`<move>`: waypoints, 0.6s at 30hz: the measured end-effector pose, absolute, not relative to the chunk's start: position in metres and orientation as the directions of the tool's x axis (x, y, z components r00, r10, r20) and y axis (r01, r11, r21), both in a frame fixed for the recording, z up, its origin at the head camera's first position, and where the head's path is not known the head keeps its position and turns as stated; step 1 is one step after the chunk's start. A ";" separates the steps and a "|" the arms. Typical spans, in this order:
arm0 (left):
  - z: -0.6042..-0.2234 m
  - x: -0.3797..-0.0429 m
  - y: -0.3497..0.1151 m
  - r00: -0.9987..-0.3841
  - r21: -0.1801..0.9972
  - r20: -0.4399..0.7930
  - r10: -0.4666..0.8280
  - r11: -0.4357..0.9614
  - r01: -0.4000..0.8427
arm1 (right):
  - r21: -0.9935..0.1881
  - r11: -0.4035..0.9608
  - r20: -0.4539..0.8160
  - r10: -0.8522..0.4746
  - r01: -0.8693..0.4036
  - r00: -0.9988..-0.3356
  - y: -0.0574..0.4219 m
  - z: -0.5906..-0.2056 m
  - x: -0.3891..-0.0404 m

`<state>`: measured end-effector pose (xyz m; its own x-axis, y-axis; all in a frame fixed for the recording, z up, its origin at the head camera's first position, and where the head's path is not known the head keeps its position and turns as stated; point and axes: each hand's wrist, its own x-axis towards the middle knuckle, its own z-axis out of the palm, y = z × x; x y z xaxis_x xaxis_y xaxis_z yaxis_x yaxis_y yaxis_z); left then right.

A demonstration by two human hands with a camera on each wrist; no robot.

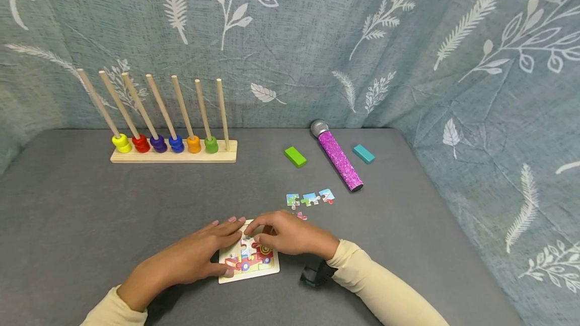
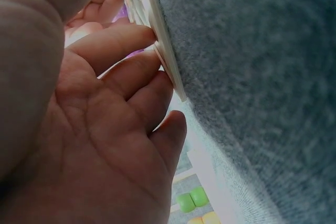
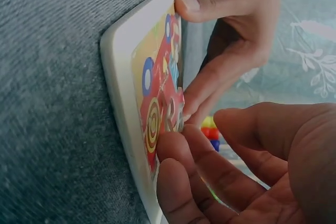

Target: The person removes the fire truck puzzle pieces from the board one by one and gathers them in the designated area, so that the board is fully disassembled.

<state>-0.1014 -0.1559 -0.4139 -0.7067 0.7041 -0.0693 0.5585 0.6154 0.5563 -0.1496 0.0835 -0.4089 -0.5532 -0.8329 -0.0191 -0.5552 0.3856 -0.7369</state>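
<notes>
A wooden jigsaw board (image 1: 251, 274) with a printed red vehicle lies in front of me, partly filled with pieces. My left hand (image 1: 190, 253) rests at its left side, thumb on the near left corner and fingers across the far left part. In the left wrist view its fingertips (image 2: 149, 34) meet the board's edge. My right hand (image 1: 290, 233) reaches over the board from the right, fingertips on the pieces. A jigsaw piece (image 3: 176, 109) sits slightly raised near those fingertips in the right wrist view, while the right thumb (image 3: 231, 121) stands apart from it.
Several loose jigsaw pieces (image 1: 310, 199) lie beyond my right hand. Farther back are a green block (image 1: 295, 157), a glittery purple microphone (image 1: 340, 160) and a teal block (image 1: 364, 154). A wooden peg stand (image 1: 181, 158) with coloured beads stands back left, before a patterned curtain (image 1: 290, 54).
</notes>
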 end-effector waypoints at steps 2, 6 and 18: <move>-0.414 -0.101 -0.156 -0.711 0.554 -0.079 0.699 0.623 0.552 | -0.736 0.380 -0.009 -0.833 -0.560 -0.554 0.083 -0.409 -0.149; -0.414 -0.101 -0.155 -0.715 0.554 -0.092 0.693 0.632 0.542 | -0.728 0.369 0.015 -0.833 -0.577 -0.553 0.083 -0.409 -0.148; -0.415 -0.101 -0.155 -0.715 0.568 -0.084 0.694 0.623 0.538 | -0.726 0.284 0.138 -0.832 -0.627 -0.537 0.081 -0.410 -0.149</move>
